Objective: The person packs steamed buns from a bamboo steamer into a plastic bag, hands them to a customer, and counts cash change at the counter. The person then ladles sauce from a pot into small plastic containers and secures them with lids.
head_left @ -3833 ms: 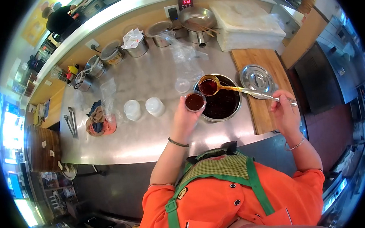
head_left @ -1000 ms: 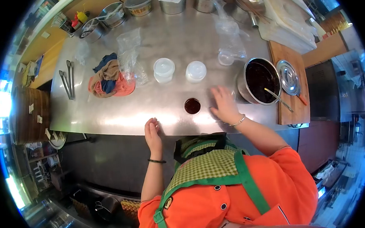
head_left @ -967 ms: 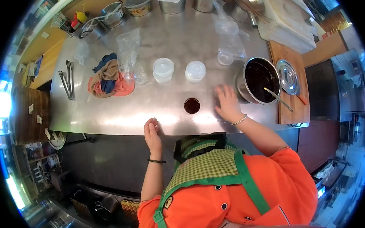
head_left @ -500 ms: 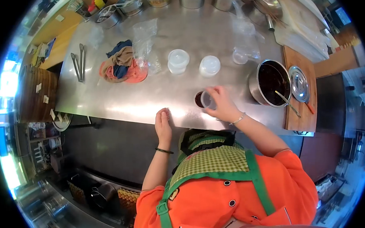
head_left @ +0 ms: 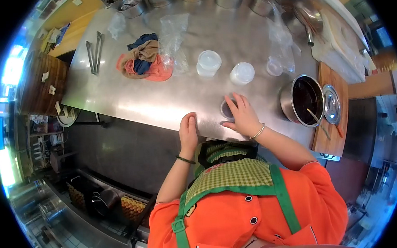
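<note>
In the head view, the person's right hand (head_left: 244,116) reaches over a small, round, clear plastic cup with dark contents (head_left: 226,109), which stands near the front edge of the brushed-steel tabletop (head_left: 140,104). The fingertips are at the cup's top and the thumb is spread apart at its near side; whether they grip or only press cannot be told, as the hand covers part of the cup. The left hand (head_left: 188,129) is released, fingers loosely curled, at the tabletop's front edge, with nothing seen in it.

Beyond the cup stand two groups of translucent white plastic containers, a left one (head_left: 208,63) and a right one (head_left: 242,73), well apart from the hands. To the right is a deep, round, stainless-steel pot (head_left: 288,103) of dark sauce, with a long utensil handle (head_left: 318,122) leaning over its rim. Beside it, a round, shiny metal lid (head_left: 332,105) lies on a brown wooden board (head_left: 325,143). Farther left are crumpled coral, tan and blue cloths (head_left: 147,59) and dark metal tongs (head_left: 99,53).
</note>
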Demonstrator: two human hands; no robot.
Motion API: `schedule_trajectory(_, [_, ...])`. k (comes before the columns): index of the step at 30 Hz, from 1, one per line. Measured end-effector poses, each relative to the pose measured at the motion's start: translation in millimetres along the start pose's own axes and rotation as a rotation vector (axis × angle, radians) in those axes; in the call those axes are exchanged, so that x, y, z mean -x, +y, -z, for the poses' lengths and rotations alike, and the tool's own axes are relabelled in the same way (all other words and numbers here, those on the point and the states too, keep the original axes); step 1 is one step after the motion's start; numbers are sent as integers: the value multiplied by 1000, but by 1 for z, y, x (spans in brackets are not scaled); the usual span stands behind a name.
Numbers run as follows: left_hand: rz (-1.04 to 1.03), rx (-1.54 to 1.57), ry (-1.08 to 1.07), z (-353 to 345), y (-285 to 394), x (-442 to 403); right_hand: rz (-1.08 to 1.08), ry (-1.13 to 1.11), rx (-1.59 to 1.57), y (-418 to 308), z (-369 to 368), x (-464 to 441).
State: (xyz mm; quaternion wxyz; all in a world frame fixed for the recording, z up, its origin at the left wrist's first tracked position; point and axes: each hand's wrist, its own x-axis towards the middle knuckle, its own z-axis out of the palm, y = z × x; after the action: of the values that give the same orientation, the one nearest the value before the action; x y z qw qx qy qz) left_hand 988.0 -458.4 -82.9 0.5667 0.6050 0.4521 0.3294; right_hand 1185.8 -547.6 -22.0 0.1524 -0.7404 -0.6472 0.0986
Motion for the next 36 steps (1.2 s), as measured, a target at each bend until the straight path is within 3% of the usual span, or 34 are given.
schedule_trajectory(7, [18, 33, -3, 2, -8, -1, 103, 39, 175, -9, -23, -30])
schedule_trajectory(17, [99, 115, 15, 6, -9, -6, 49, -53, 186, -9, -31, -37])
schedule_trajectory(28, [51, 103, 39, 2, -14, -7, 59, -45, 70, -15, -22, -36])
schedule_trajectory(36, [35, 74, 41, 2, -11, -6, 155, -55, 174, -10, -29, -48])
